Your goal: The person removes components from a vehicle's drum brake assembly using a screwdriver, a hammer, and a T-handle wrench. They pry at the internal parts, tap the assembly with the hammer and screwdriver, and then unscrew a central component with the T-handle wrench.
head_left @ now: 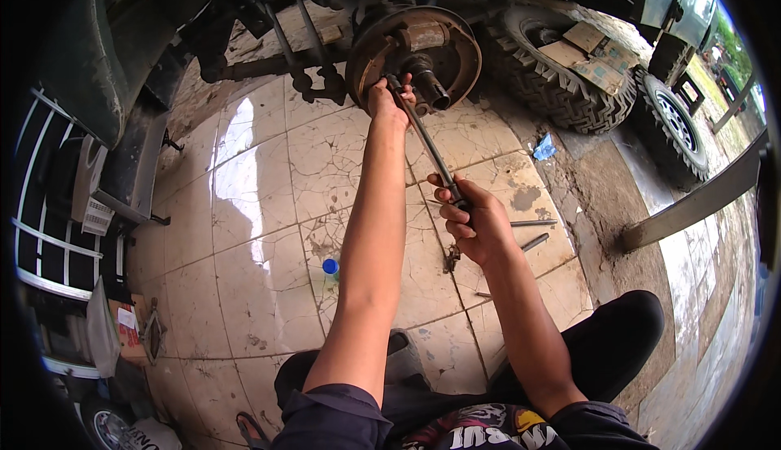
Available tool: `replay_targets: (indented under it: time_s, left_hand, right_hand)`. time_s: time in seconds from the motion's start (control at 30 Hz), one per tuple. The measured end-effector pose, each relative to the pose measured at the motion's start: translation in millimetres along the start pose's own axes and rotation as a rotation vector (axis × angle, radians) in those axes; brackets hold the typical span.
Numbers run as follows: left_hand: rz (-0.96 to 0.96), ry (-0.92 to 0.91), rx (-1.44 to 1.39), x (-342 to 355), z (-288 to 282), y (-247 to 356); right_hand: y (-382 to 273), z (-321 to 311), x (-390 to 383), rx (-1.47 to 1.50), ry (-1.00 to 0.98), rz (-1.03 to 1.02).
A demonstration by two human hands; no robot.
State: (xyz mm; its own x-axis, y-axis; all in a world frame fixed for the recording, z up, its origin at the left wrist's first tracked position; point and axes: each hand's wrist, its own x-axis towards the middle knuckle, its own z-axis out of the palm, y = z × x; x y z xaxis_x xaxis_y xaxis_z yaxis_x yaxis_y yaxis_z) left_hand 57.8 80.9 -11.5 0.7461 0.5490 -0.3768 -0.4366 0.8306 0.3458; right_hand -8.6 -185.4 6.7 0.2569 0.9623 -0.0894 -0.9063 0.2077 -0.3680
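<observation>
Steel bar tool (pixel 426 142) slants between the person's two hands, its upper end at the rusty brake backing plate (pixel 468 58) under a vehicle and its lower, darker end nearer the body. The left hand (pixel 388 102) reaches farthest, its grip closed around the bar's upper part, just beside the plate and the greasy axle spindle (pixel 429 89) that juts from its middle. Whether the bar's tip touches a part there cannot be told, as the fingers cover much of it. The right hand (pixel 482 220) has its grip clamped on the bar's lower end, fingers curled around it.

Beneath lies a cracked tiled floor (pixel 260 303). Two metal rods lie on it just beyond the right wrist, one (pixel 534 223) above the other (pixel 535 242) in the view, and a small dark clump (pixel 451 258) sits to their left. A bottle with a blue cap (pixel 330 266) stands near the left forearm. To the upper right, a chunky tyre (pixel 573 102) lies on its side with cardboard (pixel 594 50) on top; a wheel (pixel 674 118) is just beside it, and a crumpled blue wrapper (pixel 544 147) lies near.
</observation>
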Motion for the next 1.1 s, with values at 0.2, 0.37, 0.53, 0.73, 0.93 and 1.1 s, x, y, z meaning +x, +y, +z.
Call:
replay_targets:
  time_s: [0.2, 0.37, 0.53, 0.73, 0.93, 1.1]
  left_hand:
    - [0.064, 0.034, 0.102, -9.5, 0.3, -8.1]
    - [0.069, 0.069, 0.139, -8.7, -3.9, -8.2]
    - [0.101, 0.107, 0.208, -8.1, -9.2, -17.8]
    - [0.179, 0.100, 0.282, -10.6, -17.9, -25.1]
    - [0.133, 0.143, 0.215, -25.9, -26.0, -41.4]
    - [0.157, 0.107, 0.187, -35.6, -50.1, -48.7]
  right_hand:
    - [27.5, -9.7, 8.5, -1.149, 0.667, -0.542]
    - [18.1, -14.2, 10.3, -0.912, 0.655, -0.260]
    - [28.3, -42.4, 16.3, -1.299, 0.683, -0.397]
    - [38.5, -71.2, 18.2, -1.378, 0.755, -0.472]
    - [47.0, -97.5, 6.2, -1.478, 0.848, -0.475]
    - [59.2, -128.7, -2.3, -1.455, 0.791, -0.429]
